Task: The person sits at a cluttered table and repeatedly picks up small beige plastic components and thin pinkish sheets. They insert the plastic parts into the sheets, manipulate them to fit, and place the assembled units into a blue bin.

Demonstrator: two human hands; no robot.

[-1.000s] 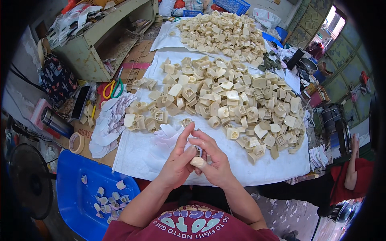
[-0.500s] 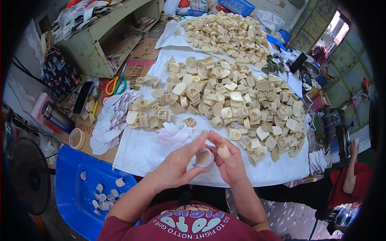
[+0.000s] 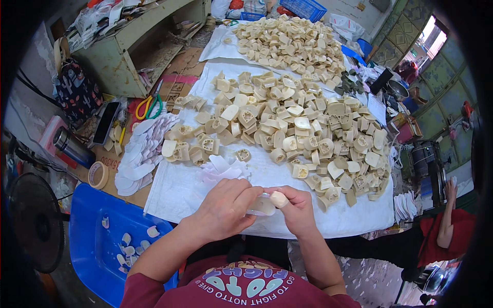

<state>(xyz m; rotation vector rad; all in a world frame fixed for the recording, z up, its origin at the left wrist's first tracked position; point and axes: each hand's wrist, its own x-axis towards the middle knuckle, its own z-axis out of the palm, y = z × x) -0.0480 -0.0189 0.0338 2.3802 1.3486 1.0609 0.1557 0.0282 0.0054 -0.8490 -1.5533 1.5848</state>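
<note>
Just over the front edge of the white-covered table, both my hands hold one pale shoe heel (image 3: 262, 207) with a pale sheet around its side. The fingers of my left hand (image 3: 226, 207) are closed on its left side, palm turned down. At the right end my right hand (image 3: 295, 208) pinches it, the thumb wrapped in a cream cover (image 3: 279, 199). Fingers hide part of the heel. Behind my left hand lie loose pale cut sheets (image 3: 221, 168). A large heap of cream plastic heels (image 3: 277, 115) spreads beyond both hands.
A blue tub (image 3: 90, 226) with several pale pieces stands at lower left. Along the left are stacked pale sheets (image 3: 141, 151), scissors (image 3: 150, 107), a tape roll (image 3: 98, 175), a phone (image 3: 106, 123) and a flask (image 3: 73, 146). Another person's arm (image 3: 448, 218) shows at right.
The heel has been turned from its round open end facing up to lying sideways. My left hand has rolled palm down, and my right thumb has come against the heel.
</note>
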